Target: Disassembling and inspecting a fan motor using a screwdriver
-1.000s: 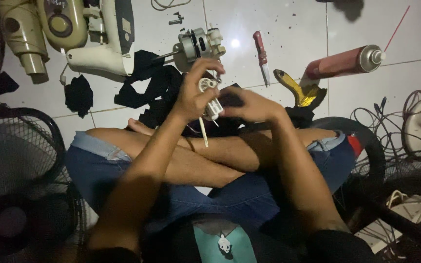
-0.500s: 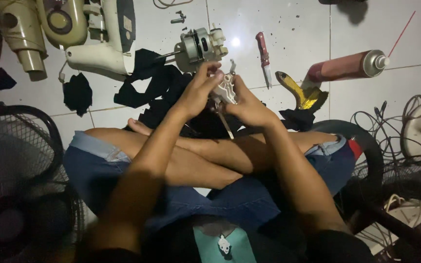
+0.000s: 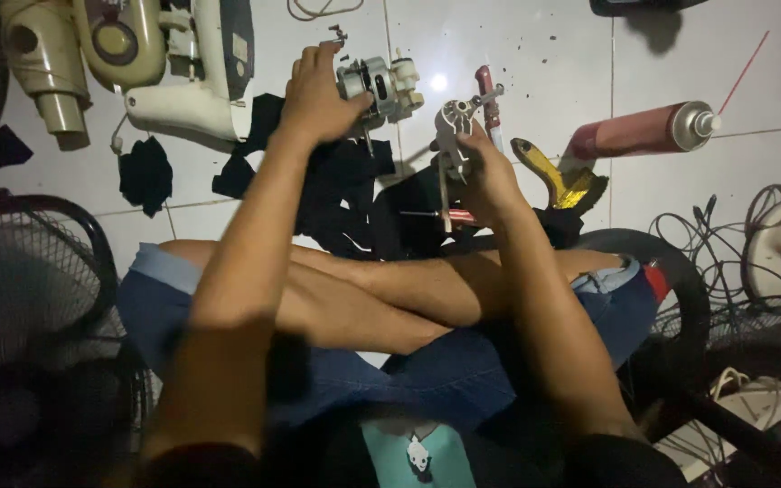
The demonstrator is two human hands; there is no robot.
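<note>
The left hand (image 3: pixel 314 95) reaches forward over the white tiled floor (image 3: pixel 535 54) and lies on the small grey-and-cream electric fan motor with copper windings (image 3: pixel 380 83), its fingers (image 3: pixel 323 59) curled over the motor's left end; the motor rests on the floor, just past a heap of black cloth scraps (image 3: pixel 341 194). Whether those fingers truly clamp the motor or only rest on it cannot be told from this angle. The right hand (image 3: pixel 485 176) is closed around a pale grey cast-metal bracket with a thin shaft hanging from it (image 3: pixel 452 126), held up above the crossed legs, just right of the motor and apart from it. Behind the bracket lies a red-handled screwdriver (image 3: pixel 487 90). To the right are a yellow-handled brush (image 3: pixel 553 176) and a red spray can with a thin red straw (image 3: pixel 639 134), lying on its side. At far left sits a cream plastic fan housing (image 3: pixel 183 63), and a black wire fan guard (image 3: pixel 29 271) lies beside the left knee.
</note>
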